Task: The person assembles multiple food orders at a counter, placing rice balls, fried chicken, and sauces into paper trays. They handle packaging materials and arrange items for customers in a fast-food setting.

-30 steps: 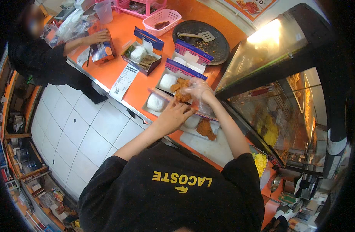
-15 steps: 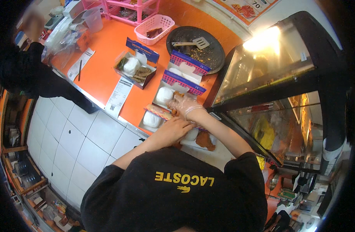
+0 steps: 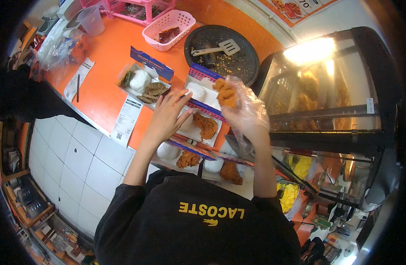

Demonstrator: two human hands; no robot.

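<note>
My right hand (image 3: pixel 250 109), in a clear plastic glove, grips a piece of fried chicken (image 3: pixel 226 93) at the right side of the far open meal box (image 3: pixel 213 96). A white rice mound (image 3: pixel 196 91) sits in that box. My left hand (image 3: pixel 166 115) is bare, its fingers spread over the left edge of the boxes; whether it touches them I cannot tell. Below it, a middle box holds rice, partly hidden by the hand, and fried chicken (image 3: pixel 206 126). Nearer me, two more boxes hold rice (image 3: pixel 167 150) and chicken (image 3: pixel 230 171).
An open box with rice and brown patties (image 3: pixel 153 91) stands to the left, beside paper slips (image 3: pixel 126 121). Behind are a pink basket (image 3: pixel 169 30) and a black round tray (image 3: pixel 206 66) with a spatula (image 3: pixel 228 47). A lit glass food warmer (image 3: pixel 320 92) borders the right. A person's dark sleeve (image 3: pixel 57 99) is at left.
My right hand has moved from the middle box to the far one and now holds fried chicken. My left hand has moved forward and left. Chicken shows in the middle box.
</note>
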